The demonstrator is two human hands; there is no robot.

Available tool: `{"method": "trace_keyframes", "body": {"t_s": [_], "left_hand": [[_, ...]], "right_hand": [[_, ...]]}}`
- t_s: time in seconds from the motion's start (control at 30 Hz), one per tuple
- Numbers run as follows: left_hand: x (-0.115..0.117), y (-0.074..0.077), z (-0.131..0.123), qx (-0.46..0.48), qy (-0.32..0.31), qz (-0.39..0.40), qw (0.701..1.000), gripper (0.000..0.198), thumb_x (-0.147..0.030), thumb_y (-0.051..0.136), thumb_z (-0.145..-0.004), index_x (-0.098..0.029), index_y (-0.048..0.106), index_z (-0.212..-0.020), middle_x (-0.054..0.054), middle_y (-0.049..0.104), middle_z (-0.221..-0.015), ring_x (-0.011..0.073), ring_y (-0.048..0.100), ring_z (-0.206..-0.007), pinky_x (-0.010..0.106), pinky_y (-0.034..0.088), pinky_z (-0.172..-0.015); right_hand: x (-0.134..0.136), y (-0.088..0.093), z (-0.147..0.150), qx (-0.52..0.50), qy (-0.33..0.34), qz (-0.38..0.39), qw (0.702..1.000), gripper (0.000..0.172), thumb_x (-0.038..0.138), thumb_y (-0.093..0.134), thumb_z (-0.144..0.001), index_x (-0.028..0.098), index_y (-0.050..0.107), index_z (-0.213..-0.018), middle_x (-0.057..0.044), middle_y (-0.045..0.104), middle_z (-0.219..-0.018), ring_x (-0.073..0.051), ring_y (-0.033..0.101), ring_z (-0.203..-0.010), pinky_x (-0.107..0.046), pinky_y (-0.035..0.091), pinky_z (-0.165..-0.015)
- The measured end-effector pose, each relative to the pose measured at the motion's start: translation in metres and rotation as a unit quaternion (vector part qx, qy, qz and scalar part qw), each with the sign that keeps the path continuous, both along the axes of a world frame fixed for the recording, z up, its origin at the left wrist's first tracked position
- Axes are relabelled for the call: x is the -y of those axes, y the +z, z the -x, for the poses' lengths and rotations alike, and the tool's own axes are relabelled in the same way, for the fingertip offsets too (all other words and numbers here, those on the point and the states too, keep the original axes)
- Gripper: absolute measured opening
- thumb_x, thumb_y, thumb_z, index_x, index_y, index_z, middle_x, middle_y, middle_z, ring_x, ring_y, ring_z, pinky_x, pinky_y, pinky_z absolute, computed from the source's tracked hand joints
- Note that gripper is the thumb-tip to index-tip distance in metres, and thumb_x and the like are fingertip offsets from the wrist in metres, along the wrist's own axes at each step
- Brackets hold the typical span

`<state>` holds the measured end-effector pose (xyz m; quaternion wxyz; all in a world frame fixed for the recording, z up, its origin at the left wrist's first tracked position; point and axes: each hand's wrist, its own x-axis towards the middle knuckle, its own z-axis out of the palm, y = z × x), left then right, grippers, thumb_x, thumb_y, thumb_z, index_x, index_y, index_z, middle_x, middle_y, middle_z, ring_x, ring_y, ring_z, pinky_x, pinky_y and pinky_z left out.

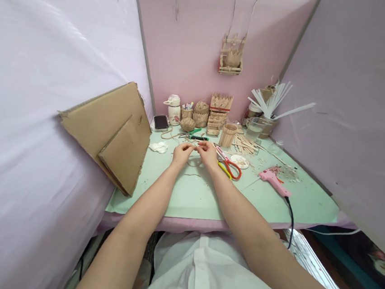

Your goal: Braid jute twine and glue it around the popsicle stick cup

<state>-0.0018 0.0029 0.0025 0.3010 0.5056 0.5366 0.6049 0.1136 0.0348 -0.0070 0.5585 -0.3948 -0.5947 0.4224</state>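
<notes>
My left hand (182, 154) and my right hand (207, 153) meet over the middle of the table, fingertips pinched close together. Between them runs a thin piece of twine (193, 164), which loops down onto the table just below; its exact path at the fingertips is too small to follow. Beyond my hands lie green-handled pliers (199, 138) and a ball of twine (187, 124) with a loose strand. Right beside my right hand are red-handled scissors (233, 170) and a yellow-handled tool (224, 170), partly covered.
Cardboard sheets (112, 132) lean at the left. A pink glue gun (275, 180) with a black cord lies at the right. Toward the back stand a stick-covered cup (228, 135), loose wooden sticks (245, 143), a white bottle (174, 110) and a clear cup of liquid (254, 128).
</notes>
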Motion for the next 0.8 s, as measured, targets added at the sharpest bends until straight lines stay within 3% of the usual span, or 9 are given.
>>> {"method": "trace_keyframes", "body": {"t_s": [0.23, 0.5, 0.8], "left_hand": [[-0.002, -0.001, 0.000, 0.034, -0.056, 0.032, 0.997, 0.022, -0.034, 0.062, -0.067, -0.015, 0.070, -0.078, 0.002, 0.066, -0.072, 0.0096, 0.051, -0.061, 0.021, 0.040, -0.056], [-0.006, -0.006, 0.004, 0.009, 0.001, 0.006, 1.000, 0.016, -0.028, 0.063, -0.068, -0.015, 0.070, -0.075, 0.005, 0.070, -0.079, 0.0138, 0.059, -0.074, 0.025, 0.045, -0.071], [-0.006, -0.006, 0.006, -0.057, 0.039, -0.014, 0.997, 0.012, -0.025, 0.062, -0.072, -0.016, 0.071, -0.073, 0.004, 0.069, -0.081, 0.0158, 0.060, -0.079, 0.026, 0.045, -0.077]], "right_hand": [[-0.001, 0.000, 0.000, -0.041, -0.002, 0.040, 0.998, 0.024, 0.034, 0.058, -0.066, 0.019, 0.054, -0.085, 0.001, 0.061, -0.068, -0.014, 0.056, -0.064, -0.027, 0.043, -0.061], [-0.002, 0.000, 0.001, 0.028, -0.050, -0.058, 0.997, 0.012, 0.030, 0.054, -0.068, 0.019, 0.057, -0.073, -0.002, 0.061, -0.076, -0.015, 0.054, -0.072, -0.030, 0.045, -0.074], [0.008, 0.005, 0.001, 0.089, -0.072, -0.122, 0.986, 0.013, 0.024, 0.052, -0.070, 0.020, 0.064, -0.073, -0.003, 0.059, -0.078, -0.015, 0.051, -0.069, -0.030, 0.045, -0.072]]}}
